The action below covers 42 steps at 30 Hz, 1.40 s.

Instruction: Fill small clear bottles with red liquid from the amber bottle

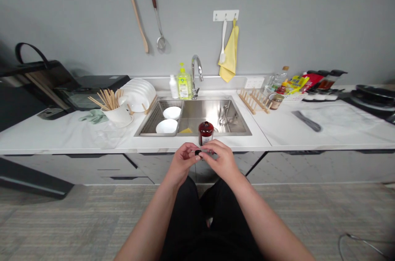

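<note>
Just in front of the sink (210, 109), the left hand (183, 160) and right hand (223, 158) have fingers clamped on a small black cap (198, 152). A dark red bottle (205, 132) stands on the worktop (257, 139) at the sink's front edge.

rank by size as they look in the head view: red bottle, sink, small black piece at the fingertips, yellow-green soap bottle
Largest to smallest:
1. sink
2. yellow-green soap bottle
3. red bottle
4. small black piece, partly covered by fingers
</note>
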Available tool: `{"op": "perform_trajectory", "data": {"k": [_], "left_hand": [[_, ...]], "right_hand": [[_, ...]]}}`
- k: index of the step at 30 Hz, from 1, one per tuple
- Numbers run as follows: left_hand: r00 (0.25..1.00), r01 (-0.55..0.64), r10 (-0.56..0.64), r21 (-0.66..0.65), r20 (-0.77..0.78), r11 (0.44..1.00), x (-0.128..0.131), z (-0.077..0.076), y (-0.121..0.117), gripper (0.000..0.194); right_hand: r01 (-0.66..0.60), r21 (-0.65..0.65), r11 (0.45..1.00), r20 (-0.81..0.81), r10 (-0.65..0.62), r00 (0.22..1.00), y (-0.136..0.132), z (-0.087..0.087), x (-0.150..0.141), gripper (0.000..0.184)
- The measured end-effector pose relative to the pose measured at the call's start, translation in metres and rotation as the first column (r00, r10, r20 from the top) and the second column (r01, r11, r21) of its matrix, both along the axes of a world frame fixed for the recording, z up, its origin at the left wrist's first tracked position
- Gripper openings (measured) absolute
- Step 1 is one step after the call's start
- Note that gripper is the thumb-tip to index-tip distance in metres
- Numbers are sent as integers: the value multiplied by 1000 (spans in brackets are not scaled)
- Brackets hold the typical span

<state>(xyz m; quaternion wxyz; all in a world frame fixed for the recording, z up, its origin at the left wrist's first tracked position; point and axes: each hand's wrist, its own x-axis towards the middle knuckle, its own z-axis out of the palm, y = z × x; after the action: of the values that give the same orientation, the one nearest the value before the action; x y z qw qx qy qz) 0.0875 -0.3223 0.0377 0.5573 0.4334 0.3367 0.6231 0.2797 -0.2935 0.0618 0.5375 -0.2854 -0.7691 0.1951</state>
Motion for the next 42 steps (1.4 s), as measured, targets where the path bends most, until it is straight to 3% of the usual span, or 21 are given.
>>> {"op": "perform_trajectory", "data": {"k": [2, 4, 6, 9, 11, 12, 13, 15, 21, 27, 30, 33, 35, 38, 39, 42], "left_hand": [[989, -76, 78, 24, -127, 997, -18, -3, 4, 46], [922, -256, 272, 93, -275, 962, -52, -8, 12, 45], [788, -468, 496, 169, -364, 868, -98, -13, 25, 42], [555, -721, 724, 197, -409, 664, -176, -20, 49, 42], [349, -823, 732, 182, -585, 538, -221, -22, 66, 41], [229, -846, 674, 199, -702, 495, -239, -22, 75, 40], [138, -855, 610, 217, -780, 471, -253, -22, 83, 39], [50, -852, 550, 252, -834, 459, -270, -21, 97, 38], [-39, -823, 505, 315, -862, 473, -279, -34, 120, 41], [-101, -814, 468, 343, -878, 469, -282, -44, 127, 48], [-145, -806, 501, 396, -853, 440, -273, -39, 121, 43], [-169, -778, 568, 463, -806, 425, -264, -34, 100, 38], [-207, -780, 620, 510, -757, 363, -267, -32, 80, 40], [-345, -832, 654, 541, -674, 119, -286, -28, 54, 64], [-349, -851, 655, 520, -670, 79, -294, -25, 49, 78], [-178, -933, 606, 329, -775, 147, -311, -14, 46, 108]], "right_hand": [[39, 6, 999, -10, -39, 999, 1, 1, 7, 12], [120, 0, 993, -35, -120, 992, 9, 1, 21, 11], [239, -27, 971, -68, -240, 968, 28, -3, 41, 14], [390, -116, 913, -51, -398, 916, 72, -17, 71, 24], [437, -148, 887, 35, -437, 899, 105, -29, 84, 27], [449, -139, 883, 88, -440, 893, 119, -34, 88, 28], [457, -119, 881, 143, -441, 886, 132, -40, 91, 28], [482, -85, 872, 220, -455, 863, 149, -49, 93, 29], [528, -35, 849, 253, -503, 826, 163, -70, 98, 34], [530, -52, 847, 304, -492, 816, 167, -78, 101, 32], [538, -51, 842, 321, -496, 807, 168, -79, 100, 32], [542, -48, 839, 326, -500, 802, 167, -80, 99, 32], [540, -54, 840, 317, -498, 807, 165, -79, 100, 31], [535, -77, 841, 266, -500, 824, 163, -76, 100, 29], [535, -83, 841, 235, -505, 830, 163, -75, 101, 28], [534, -103, 839, 101, -525, 845, 156, -69, 102, 27]]}}
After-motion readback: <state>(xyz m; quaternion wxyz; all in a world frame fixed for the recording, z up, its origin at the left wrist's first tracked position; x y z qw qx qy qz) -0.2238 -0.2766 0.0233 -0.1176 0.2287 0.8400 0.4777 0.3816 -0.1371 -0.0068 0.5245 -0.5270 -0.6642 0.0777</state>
